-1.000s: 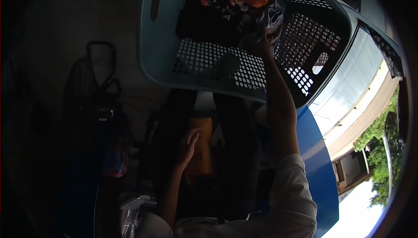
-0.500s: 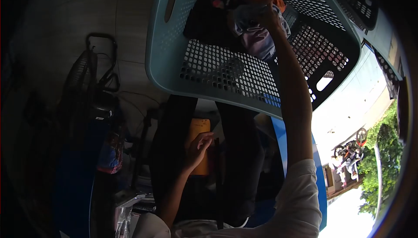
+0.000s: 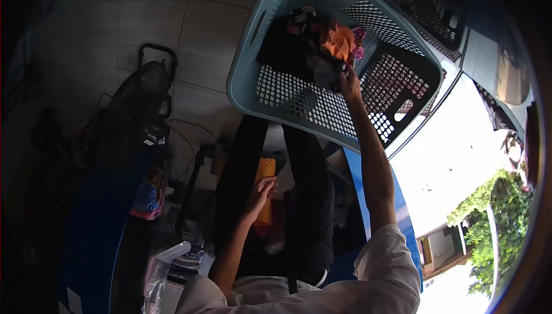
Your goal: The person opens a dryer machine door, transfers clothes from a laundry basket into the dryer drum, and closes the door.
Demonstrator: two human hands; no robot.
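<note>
A light blue perforated laundry basket [image 3: 299,104] sits ahead of me with a pile of clothes [image 3: 313,41] inside, dark, orange and pink pieces among them. My right hand [image 3: 348,81] reaches into the basket with its fingers closed on a pale garment [image 3: 326,75] at the edge of the pile. My left hand [image 3: 261,193] hangs low by my legs, fingers curled against a yellow-orange object [image 3: 265,170]; whether it grips it is unclear.
A dark wheeled machine with a handle [image 3: 146,95] stands on the tiled floor [image 3: 201,38] at left. A blue panel [image 3: 100,205] runs along the lower left. A second dark basket [image 3: 437,15] lies at upper right. Bright outdoor ground and trees [image 3: 489,216] show at right.
The view swung, so the basket sits farther up and right. My right hand stayed on the pale garment in the pile. My left hand moved against the yellow-orange object.
</note>
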